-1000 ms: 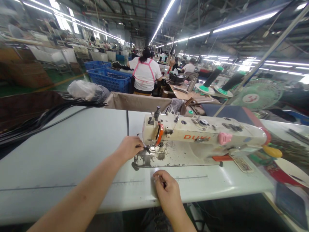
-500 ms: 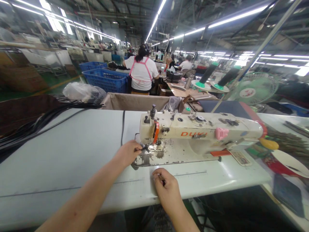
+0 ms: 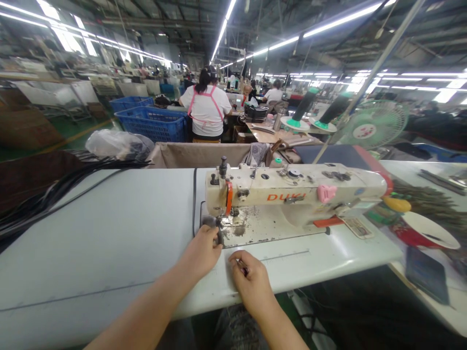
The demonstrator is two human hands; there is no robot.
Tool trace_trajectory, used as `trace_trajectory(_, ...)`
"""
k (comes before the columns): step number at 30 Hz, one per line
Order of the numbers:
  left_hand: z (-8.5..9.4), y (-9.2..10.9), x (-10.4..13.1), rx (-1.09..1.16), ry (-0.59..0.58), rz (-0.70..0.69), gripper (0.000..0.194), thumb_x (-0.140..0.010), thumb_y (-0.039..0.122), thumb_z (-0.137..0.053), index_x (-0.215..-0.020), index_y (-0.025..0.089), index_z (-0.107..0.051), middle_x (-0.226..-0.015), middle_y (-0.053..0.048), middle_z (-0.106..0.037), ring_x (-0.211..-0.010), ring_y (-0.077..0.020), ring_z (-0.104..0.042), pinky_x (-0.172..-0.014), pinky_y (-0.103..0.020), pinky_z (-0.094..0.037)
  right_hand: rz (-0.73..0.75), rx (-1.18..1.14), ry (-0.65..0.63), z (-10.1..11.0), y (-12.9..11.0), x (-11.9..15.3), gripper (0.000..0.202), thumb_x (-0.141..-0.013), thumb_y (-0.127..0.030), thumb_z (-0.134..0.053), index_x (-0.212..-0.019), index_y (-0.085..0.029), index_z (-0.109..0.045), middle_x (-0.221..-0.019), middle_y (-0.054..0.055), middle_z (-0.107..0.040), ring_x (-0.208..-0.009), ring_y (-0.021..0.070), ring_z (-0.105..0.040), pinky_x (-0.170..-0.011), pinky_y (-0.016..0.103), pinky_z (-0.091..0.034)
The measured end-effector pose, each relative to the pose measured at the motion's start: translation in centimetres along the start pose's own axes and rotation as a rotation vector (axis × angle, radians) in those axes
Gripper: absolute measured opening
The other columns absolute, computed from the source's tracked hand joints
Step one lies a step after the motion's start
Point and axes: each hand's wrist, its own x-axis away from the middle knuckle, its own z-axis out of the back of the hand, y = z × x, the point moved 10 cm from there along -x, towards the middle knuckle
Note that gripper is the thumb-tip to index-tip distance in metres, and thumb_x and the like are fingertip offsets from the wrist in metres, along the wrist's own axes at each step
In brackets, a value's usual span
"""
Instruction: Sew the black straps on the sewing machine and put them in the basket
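My left hand (image 3: 204,248) is at the left end of the sewing machine's bed, just left of the presser foot (image 3: 229,219). Its fingers pinch a narrow black strip (image 3: 194,199), which runs over the tabletop from the back edge down to the hand; the fingers partly hide it. The white sewing machine (image 3: 299,187) has an orange guard by its needle. My right hand (image 3: 251,279) rests closed at the table's front edge, over the printed ruler line. A small dark, shiny thing shows inside its curled fingers, too hidden to name.
More black strips (image 3: 69,189) lie bundled at the table's left edge. Behind the table are a fabric-lined bin (image 3: 200,154), blue crates (image 3: 151,124) and a seated person (image 3: 207,107) facing away. Thread cones (image 3: 306,107) and a green fan (image 3: 372,126) stand back right.
My left hand has moved from beside the presser foot toward me, down to the front left corner of the machine bed. My right hand stays closed in place. The view has shifted slightly.
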Motion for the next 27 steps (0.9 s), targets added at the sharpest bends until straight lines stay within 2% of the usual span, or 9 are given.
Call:
trace_trajectory(5, -0.3, 0.1, 0.2, -0.063, -0.032, -0.006, 0.041, -0.088, 0.024, -0.063, -0.129, 0.016, -0.064, -0.117, -0.012, -0.068, -0.086, -0.0193, -0.072, -0.078, -0.028, -0.056, 0.001, -0.016, 0.006, 0.3, -0.4, 0.0, 0.018, -0.091, -0.025, -0.054, -0.089, -0.021, -0.071, -0.064, -0.004, -0.057, -0.058, 0.0137, -0.050, -0.058, 0.025, -0.037)
trace_trajectory(8, -1.5, -0.4, 1.1, -0.026, -0.133, 0.027, 0.049, -0.091, 0.020, -0.056, -0.140, 0.019, -0.055, -0.121, -0.011, -0.069, -0.071, -0.0143, -0.071, -0.068, -0.024, -0.055, 0.000, -0.049, 0.004, 0.6, -0.6, 0.2, 0.019, -0.092, -0.027, -0.053, -0.088, -0.021, -0.071, -0.062, -0.005, -0.052, -0.057, 0.0135, -0.047, -0.058, 0.026, -0.037)
trace_trajectory(10, -2.2, -0.4, 2.1, -0.028, -0.199, 0.034, 0.059, -0.091, 0.018, -0.054, -0.149, 0.018, -0.046, -0.128, -0.013, -0.066, -0.071, -0.0139, -0.072, -0.066, -0.023, -0.055, 0.002, -0.098, -0.005, 0.9, -0.8, 0.5, 0.020, -0.093, -0.029, -0.053, -0.089, -0.020, -0.071, -0.061, -0.005, -0.049, -0.057, 0.0132, -0.045, -0.058, 0.026, -0.036)
trace_trajectory(14, -1.3, 1.2, 3.7, -0.251, -0.195, -0.052, 0.073, -0.086, 0.020, -0.064, -0.155, 0.011, -0.041, -0.142, -0.021, -0.058, -0.115, -0.0298, -0.070, -0.097, -0.036, -0.055, 0.010, -0.206, -0.051, 1.5, -0.5, 1.8, 0.023, -0.095, -0.037, -0.057, -0.091, -0.021, -0.072, -0.064, -0.005, -0.046, -0.059, 0.0133, -0.043, -0.058, 0.026, -0.035)
trace_trajectory(16, -0.5, 1.9, 4.2, -0.352, -0.177, -0.075, 0.069, -0.087, 0.024, -0.067, -0.152, 0.013, -0.047, -0.143, -0.022, -0.057, -0.120, -0.0337, -0.067, -0.101, -0.042, -0.053, 0.010, -0.234, -0.030, 2.2, 0.5, 2.8, 0.027, -0.096, -0.043, -0.059, -0.090, -0.021, -0.073, -0.066, -0.004, -0.050, -0.060, 0.0137, -0.043, -0.058, 0.026, -0.035)
trace_trajectory(19, 0.7, 3.4, 4.9, -0.408, -0.109, -0.170, 0.051, -0.085, 0.029, -0.073, -0.135, 0.018, -0.063, -0.134, -0.016, -0.061, -0.122, -0.0334, -0.065, -0.103, -0.044, -0.052, -0.018, -0.280, 0.080, 4.0, 3.4, 4.7, 0.036, -0.097, -0.052, -0.060, -0.086, -0.020, -0.072, -0.066, -0.002, -0.052, -0.060, 0.0138, -0.043, -0.057, 0.027, -0.034)
trace_trajectory(22, 0.8, 4.3, 5.5, -0.417, -0.026, -0.332, 0.040, -0.080, 0.029, -0.078, -0.117, 0.019, -0.069, -0.129, -0.014, -0.063, -0.124, -0.0335, -0.062, -0.108, -0.046, -0.050, -0.161, -0.371, 0.250, 6.0, 8.2, 7.1, 0.049, -0.095, -0.065, -0.057, -0.080, -0.020, -0.069, -0.057, -0.006, -0.040, -0.054, 0.0127, -0.036, -0.054, 0.027, -0.031)
trace_trajectory(24, 0.4, 4.1, 5.8, -0.399, 0.018, -0.423, 0.041, -0.079, 0.029, -0.079, -0.116, 0.018, -0.067, -0.132, -0.014, -0.063, -0.124, -0.0340, -0.062, -0.109, -0.047, -0.050, -0.292, -0.397, 0.386, 7.4, 11.7, 9.1, 0.058, -0.091, -0.075, -0.054, -0.078, -0.019, -0.068, -0.055, -0.007, -0.033, -0.052, 0.0121, -0.033, -0.052, 0.026, -0.030)
trace_trajectory(27, -0.5, 3.5, 5.7, -0.358, 0.077, -0.523, 0.039, -0.085, 0.031, -0.069, -0.121, 0.017, -0.063, -0.136, -0.017, -0.062, -0.122, -0.0338, -0.064, -0.105, -0.046, -0.054, -0.447, -0.334, 0.544, 9.5, 16.6, 12.3, 0.068, -0.085, -0.084, -0.052, -0.077, -0.019, -0.068, -0.055, -0.007, -0.036, -0.051, 0.0127, -0.037, -0.051, 0.027, -0.032)
